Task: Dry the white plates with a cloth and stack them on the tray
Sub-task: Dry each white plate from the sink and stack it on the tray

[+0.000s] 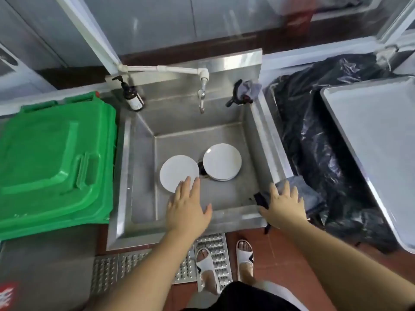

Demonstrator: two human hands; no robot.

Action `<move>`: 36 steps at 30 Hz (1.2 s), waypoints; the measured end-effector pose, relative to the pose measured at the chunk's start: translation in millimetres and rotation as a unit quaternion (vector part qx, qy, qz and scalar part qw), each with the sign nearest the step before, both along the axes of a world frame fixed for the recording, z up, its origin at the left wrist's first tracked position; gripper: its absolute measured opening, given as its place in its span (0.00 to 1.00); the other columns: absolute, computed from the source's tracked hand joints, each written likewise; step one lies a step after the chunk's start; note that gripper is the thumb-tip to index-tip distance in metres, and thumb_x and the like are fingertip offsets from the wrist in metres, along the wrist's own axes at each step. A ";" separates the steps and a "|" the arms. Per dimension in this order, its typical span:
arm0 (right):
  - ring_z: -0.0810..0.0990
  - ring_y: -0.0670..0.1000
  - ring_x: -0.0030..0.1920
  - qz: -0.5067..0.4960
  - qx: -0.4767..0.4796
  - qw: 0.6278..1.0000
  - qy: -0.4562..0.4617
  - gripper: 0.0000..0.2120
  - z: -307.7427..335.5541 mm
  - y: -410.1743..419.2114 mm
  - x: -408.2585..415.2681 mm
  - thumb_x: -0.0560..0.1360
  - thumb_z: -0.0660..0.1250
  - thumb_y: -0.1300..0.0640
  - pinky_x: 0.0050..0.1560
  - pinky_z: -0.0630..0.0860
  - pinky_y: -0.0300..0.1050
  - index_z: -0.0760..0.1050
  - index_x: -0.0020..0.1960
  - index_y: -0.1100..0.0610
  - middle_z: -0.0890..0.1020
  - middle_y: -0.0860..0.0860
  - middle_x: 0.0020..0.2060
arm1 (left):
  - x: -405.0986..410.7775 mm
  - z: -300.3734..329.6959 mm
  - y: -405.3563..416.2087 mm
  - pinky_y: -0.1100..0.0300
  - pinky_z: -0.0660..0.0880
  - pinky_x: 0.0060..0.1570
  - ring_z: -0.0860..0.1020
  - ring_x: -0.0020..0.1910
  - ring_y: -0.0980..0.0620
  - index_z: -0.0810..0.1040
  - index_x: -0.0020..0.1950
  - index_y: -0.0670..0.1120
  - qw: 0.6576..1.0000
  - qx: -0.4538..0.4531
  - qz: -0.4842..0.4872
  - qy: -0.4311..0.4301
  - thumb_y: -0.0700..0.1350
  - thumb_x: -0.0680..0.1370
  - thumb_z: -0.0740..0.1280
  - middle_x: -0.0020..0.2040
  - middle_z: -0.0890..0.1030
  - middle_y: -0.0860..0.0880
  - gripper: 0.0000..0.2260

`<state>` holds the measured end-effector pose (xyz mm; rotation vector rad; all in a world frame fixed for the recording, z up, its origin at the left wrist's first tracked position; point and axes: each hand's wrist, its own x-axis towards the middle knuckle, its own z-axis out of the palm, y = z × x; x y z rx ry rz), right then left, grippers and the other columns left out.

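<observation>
A single white plate [176,171] lies on the floor of the steel sink [224,194], left of the drain. To its right sits a small stack of white plates [222,161]. My left hand [187,207] reaches over the sink's front rim with straight fingers, its fingertips over the near edge of the single plate. My right hand [284,204] rests flat on a grey cloth [301,191] draped over the sink's right front corner. A large metal tray [370,135] stands at the far right.
A green bin lid [54,160] lies left of the sink. A tap [202,97], a brown pump bottle [132,95] and another cloth [247,90] sit at the sink's back. Black plastic bags [318,135] fill the gap between sink and tray.
</observation>
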<state>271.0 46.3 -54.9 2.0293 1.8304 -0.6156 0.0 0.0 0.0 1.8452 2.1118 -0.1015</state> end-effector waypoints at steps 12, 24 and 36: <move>0.59 0.66 0.79 0.068 -0.050 0.996 -0.038 0.28 -42.8 -26.0 19.1 0.83 0.60 0.45 0.72 0.69 0.62 0.61 0.79 0.55 0.64 0.62 0.78 | 2.0 -17.0 -30.6 0.48 0.62 0.78 0.56 0.83 0.48 0.53 0.86 0.50 0.998 -0.057 0.032 0.021 0.59 0.82 0.62 0.86 0.55 0.49 0.36; 0.83 0.61 0.58 -0.038 -0.029 0.998 0.037 0.11 -22.5 30.4 38.4 0.83 0.60 0.63 0.55 0.81 0.54 0.73 0.65 0.61 0.82 0.59 0.56 | -4.4 -15.7 -32.9 0.48 0.67 0.76 0.61 0.82 0.47 0.55 0.86 0.48 0.992 -0.090 0.078 0.033 0.56 0.83 0.61 0.85 0.57 0.49 0.33; 0.90 0.61 0.44 -0.363 -0.096 0.764 0.524 0.16 50.9 84.7 37.7 0.72 0.81 0.63 0.43 0.86 0.51 0.81 0.56 0.64 0.89 0.60 0.45 | -18.3 -10.7 -13.0 0.49 0.73 0.71 0.69 0.77 0.48 0.62 0.82 0.49 0.991 -0.056 0.124 -0.011 0.55 0.82 0.63 0.80 0.66 0.51 0.29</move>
